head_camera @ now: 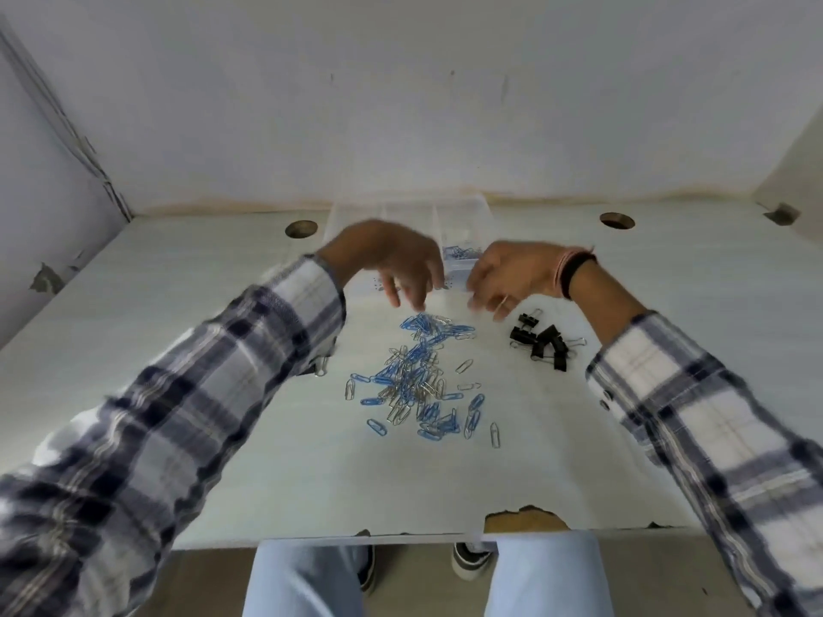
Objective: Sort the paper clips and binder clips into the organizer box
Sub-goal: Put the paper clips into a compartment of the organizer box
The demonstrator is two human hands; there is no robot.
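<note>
Paper clips (414,376) heaped mid-desk (178,305); binder clips (545,342) to their right; box (409,216) behind hands, some blue clips inside. Left hand (401,264) fingers loose, empty. Right hand (503,278) blurred, grip cannot be told. Clips light, slippery, tangle-prone: pinch singly; binders by wire handles.

head cam | looks forward-down | close over table (178,327)

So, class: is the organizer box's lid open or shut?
Open: organizer box shows bare dividers, blue paper clips lying in one compartment.
</note>
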